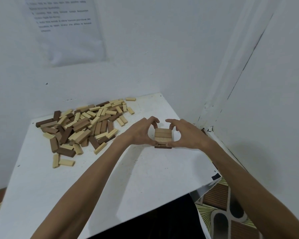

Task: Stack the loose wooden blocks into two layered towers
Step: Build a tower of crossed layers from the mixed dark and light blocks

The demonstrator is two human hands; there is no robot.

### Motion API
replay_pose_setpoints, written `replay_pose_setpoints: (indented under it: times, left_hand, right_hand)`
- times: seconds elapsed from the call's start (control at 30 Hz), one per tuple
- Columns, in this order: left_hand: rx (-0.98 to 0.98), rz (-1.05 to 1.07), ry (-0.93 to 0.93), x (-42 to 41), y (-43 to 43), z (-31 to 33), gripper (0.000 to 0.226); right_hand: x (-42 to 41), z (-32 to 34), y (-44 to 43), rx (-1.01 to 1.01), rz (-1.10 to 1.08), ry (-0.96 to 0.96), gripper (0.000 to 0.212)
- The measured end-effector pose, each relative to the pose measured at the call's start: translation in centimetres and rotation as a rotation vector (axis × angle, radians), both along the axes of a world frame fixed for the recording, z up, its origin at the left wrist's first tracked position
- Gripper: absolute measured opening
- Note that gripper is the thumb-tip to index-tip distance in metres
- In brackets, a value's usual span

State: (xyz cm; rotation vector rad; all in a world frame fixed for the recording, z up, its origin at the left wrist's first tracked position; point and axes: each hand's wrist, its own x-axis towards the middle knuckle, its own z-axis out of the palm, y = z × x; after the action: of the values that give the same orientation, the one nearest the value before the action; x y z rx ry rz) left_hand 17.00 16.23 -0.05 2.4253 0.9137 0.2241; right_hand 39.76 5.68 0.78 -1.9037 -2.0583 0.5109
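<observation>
Head view: your left hand (139, 133) and right hand (186, 134) cup low tower (163, 137) from either side. Fingers curled over its far edge, thumbs pressed at near corners, both hands clamped on it. Tower sits on white table (110, 178), right of centre, near wall corner. Top layer: three pale-brown blocks side by side; darker layer shows beneath at near edge. Loose blocks (83, 125) heaped on table's far left, well apart from your hands. Printed sheet (67, 28) on wall above heap.
</observation>
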Motion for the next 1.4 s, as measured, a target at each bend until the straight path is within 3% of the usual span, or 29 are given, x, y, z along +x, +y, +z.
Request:
replay_pose_setpoints:
  times: [0.67,1.0,1.4]
  left_hand:
    - [-0.062,0.008,-0.009,-0.4,0.1,-0.6,0.084]
    - [-0.077,0.003,0.007,-0.5,-0.4,-0.8,0.112]
    - [-0.044,0.007,-0.059,-0.7,-0.3,-1.4,0.092]
  right_hand:
    - [-0.1,-0.4,-0.1,-0.014,0.018,-0.029,0.092]
    - [0.0,-0.4,-0.2,-0.028,0.029,-0.006,0.095]
    - [-0.1,-0.7,-0.2,-0.028,0.029,0.037,0.093]
